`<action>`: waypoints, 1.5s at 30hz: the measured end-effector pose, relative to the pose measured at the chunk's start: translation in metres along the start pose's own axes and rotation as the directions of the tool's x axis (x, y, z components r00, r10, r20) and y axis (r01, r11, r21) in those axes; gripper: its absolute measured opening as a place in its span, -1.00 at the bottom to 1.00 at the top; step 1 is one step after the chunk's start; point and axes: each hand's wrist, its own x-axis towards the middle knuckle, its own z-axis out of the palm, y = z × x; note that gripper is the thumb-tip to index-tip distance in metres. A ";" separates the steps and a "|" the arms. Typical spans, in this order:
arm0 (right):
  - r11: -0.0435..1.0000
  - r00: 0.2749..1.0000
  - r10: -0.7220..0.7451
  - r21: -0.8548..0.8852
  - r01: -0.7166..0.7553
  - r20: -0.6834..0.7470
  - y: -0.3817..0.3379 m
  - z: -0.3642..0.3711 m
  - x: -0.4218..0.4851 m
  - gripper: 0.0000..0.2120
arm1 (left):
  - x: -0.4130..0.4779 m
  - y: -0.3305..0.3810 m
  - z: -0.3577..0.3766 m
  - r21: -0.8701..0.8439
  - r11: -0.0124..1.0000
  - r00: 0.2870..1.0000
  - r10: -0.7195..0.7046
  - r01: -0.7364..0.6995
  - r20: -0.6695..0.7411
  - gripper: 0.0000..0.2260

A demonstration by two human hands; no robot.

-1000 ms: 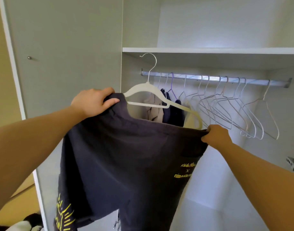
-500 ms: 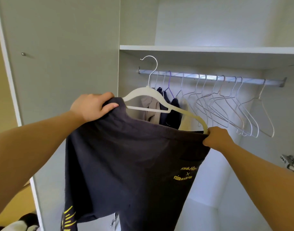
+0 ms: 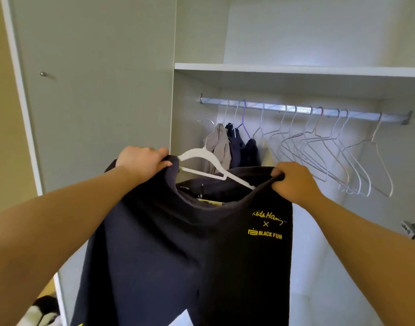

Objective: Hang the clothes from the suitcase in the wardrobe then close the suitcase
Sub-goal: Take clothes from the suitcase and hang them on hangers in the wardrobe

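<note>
Head view | left hand (image 3: 140,161), right hand (image 3: 293,182) pinch shirt (image 3: 178,243) shoulders | hanger (image 3: 201,154) between grips, hook nearer left | rail (image 3: 296,109) above, beyond

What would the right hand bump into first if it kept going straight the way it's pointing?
Probably the dark clothes already hanging on the rail, just beyond the right hand holding the shirt. Depth is hard to judge.
</note>
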 end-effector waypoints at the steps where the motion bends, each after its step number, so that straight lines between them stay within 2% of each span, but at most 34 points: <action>1: 0.998 0.999 -0.050 0.027 0.050 -0.013 -0.010 0.001 -0.001 -0.92 | 0.003 0.004 0.000 -0.012 0.999 0.998 -0.051 0.051 0.032 -0.65; 3: 0.991 0.993 -0.107 0.074 0.110 -0.042 -0.022 0.002 -0.002 -0.95 | 0.009 0.001 0.001 -0.055 0.988 0.986 -0.139 0.144 0.088 -0.65; 5: 0.986 0.994 -0.111 0.122 0.112 -0.012 -0.022 0.000 -0.004 -0.97 | 0.010 -0.007 0.000 -0.132 0.969 0.975 -0.195 0.208 0.108 -0.65; 6: 0.985 0.996 -0.089 0.152 0.083 0.031 -0.017 -0.001 -0.004 -0.99 | 0.008 -0.012 -0.002 -0.164 0.964 0.977 -0.198 0.209 0.076 -0.64; 9: 0.968 0.979 -0.063 0.251 0.013 0.196 0.001 -0.001 -0.003 -0.87 | 0.004 -0.009 -0.005 -0.273 0.954 0.982 -0.160 0.127 -0.104 -0.64; 10: 0.943 0.978 -0.077 0.333 0.008 0.194 0.001 0.000 -0.002 -0.82 | 0.004 -0.004 -0.005 -0.307 0.947 0.980 -0.146 0.098 -0.138 -0.64; 12: 0.864 0.996 -0.050 0.504 0.004 0.077 -0.005 0.002 0.001 -0.67 | 0.003 0.005 -0.005 -0.354 0.934 0.979 -0.118 0.053 -0.165 -0.53; 13: 0.849 1.000 0.009 0.528 -0.006 -0.003 -0.004 0.003 0.005 -0.58 | 0.002 0.009 -0.005 -0.368 0.929 0.979 -0.101 0.029 -0.175 -0.42; 14: 0.878 0.996 0.072 0.477 -0.040 -0.049 -0.001 0.004 0.009 -0.49 | 0.000 0.011 -0.004 -0.389 0.921 0.979 -0.091 0.012 -0.185 -0.33; 15: 0.923 0.991 0.127 0.370 -0.106 -0.031 0.004 0.004 0.011 -0.41 | -0.001 0.010 -0.004 -0.415 0.910 0.977 -0.094 0.007 -0.190 -0.28; 16: 0.940 0.984 0.172 0.290 -0.177 0.044 0.012 0.005 0.011 -0.35 | -0.003 0.009 -0.005 -0.442 0.897 0.975 -0.108 0.012 -0.194 -0.25; 18: 0.901 0.945 0.209 0.326 -0.286 0.253 0.019 0.009 0.006 -0.41 | -0.004 0.005 -0.006 -0.489 0.872 0.969 -0.148 0.032 -0.200 -0.26; 19: 0.885 0.938 0.205 0.355 -0.300 0.279 0.020 0.012 0.003 -0.51 | -0.004 0.004 -0.008 -0.508 0.860 0.967 -0.159 0.038 -0.198 -0.26; 21: 0.914 0.966 0.181 0.330 -0.235 0.185 0.018 0.013 0.002 -0.70 | -0.004 0.003 -0.010 -0.547 0.836 0.975 -0.159 0.048 -0.158 -0.30; 22: 0.931 0.977 0.166 0.304 -0.200 0.133 0.016 0.012 0.002 -0.73 | -0.005 0.003 -0.010 -0.573 0.818 0.980 -0.153 0.052 -0.129 -0.36; 26: 0.941 0.988 0.102 0.311 -0.133 0.114 0.018 0.006 0.002 -0.65 | -0.008 0.003 -0.005 -0.670 0.742 0.998 -0.053 0.008 -0.047 -0.56; 29: 0.956 0.985 0.168 0.249 -0.154 -0.034 0.014 0.006 0.002 -0.62 | -0.008 0.008 -0.004 -0.652 0.758 0.999 0.028 -0.037 -0.024 -0.71; 32: 0.948 0.936 0.271 0.232 -0.218 -0.225 0.010 0.000 0.007 -0.59 | -0.007 0.012 -0.011 -0.552 0.828 0.995 0.078 -0.098 -0.060 -0.63; 36: 0.963 0.891 0.261 0.162 -0.215 -0.372 0.004 -0.022 0.016 -0.56 | -0.008 0.004 -0.016 -0.399 0.905 0.989 0.136 -0.147 -0.054 -0.28; 38: 0.958 0.889 0.236 0.247 -0.145 -0.393 -0.007 -0.028 0.015 -0.58 | -0.005 0.005 -0.017 -0.386 0.914 0.991 0.099 -0.125 -0.086 -0.36; 39: 0.944 0.906 0.219 0.314 -0.103 -0.361 -0.013 -0.029 0.015 -0.59 | -0.002 0.007 -0.018 -0.399 0.913 0.994 0.059 -0.091 -0.093 -0.47; 41: 0.891 0.982 0.123 0.452 -0.047 -0.142 -0.024 -0.025 0.014 -0.61 | 0.001 0.011 -0.021 -0.457 0.888 0.994 -0.002 -0.049 -0.111 -0.67; 43: 0.851 0.995 -0.013 0.524 -0.039 0.095 -0.031 -0.019 0.013 -0.63 | 0.001 0.011 -0.024 -0.517 0.855 0.993 -0.026 -0.036 -0.111 -0.70; 45: 0.862 0.985 -0.078 0.506 -0.009 0.151 -0.029 -0.014 0.015 -0.77 | -0.001 0.011 -0.027 -0.578 0.814 0.995 -0.015 -0.047 -0.101 -0.62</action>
